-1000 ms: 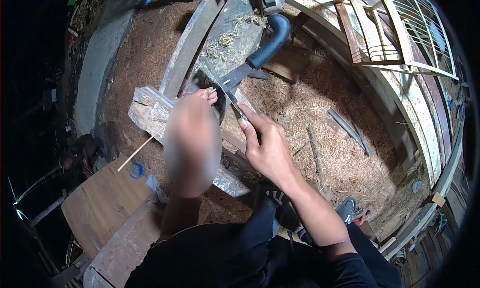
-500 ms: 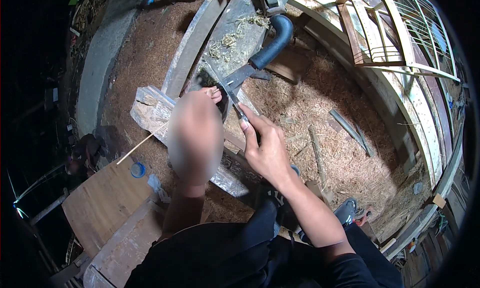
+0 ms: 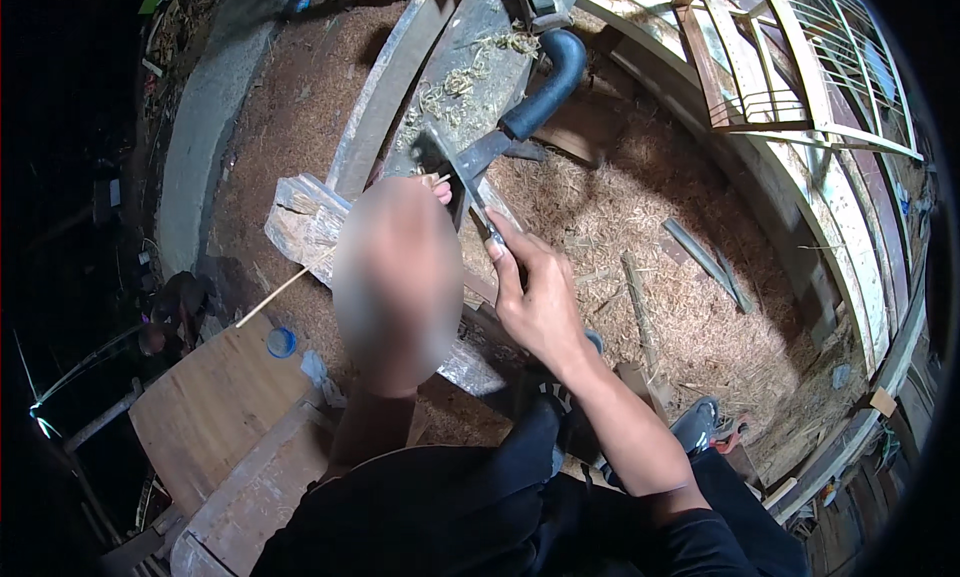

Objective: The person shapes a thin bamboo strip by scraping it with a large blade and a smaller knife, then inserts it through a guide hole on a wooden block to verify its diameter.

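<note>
My left hand, mostly blurred, has curled fingertips on a thin pale stick that runs toward the lower left. My right hand grips the handle of a straight knife, its long blade angled up and left across the stick's upper end. Just beyond them a larger dark blade with a thick, curved black handle stands at the bench plank, which carries curly shavings. A rough, split board sits left of and partly behind my left hand.
Shaving-covered ground surrounds me, with loose slats. A wire-and-wood cage frame rests on curved boards at the upper right. At lower left are a plywood board and blue cup. A concrete edge runs along the left.
Both hands, the knife and the stick sit slightly farther right in the picture. The surroundings shift a little too. Both hands keep the same grips.
</note>
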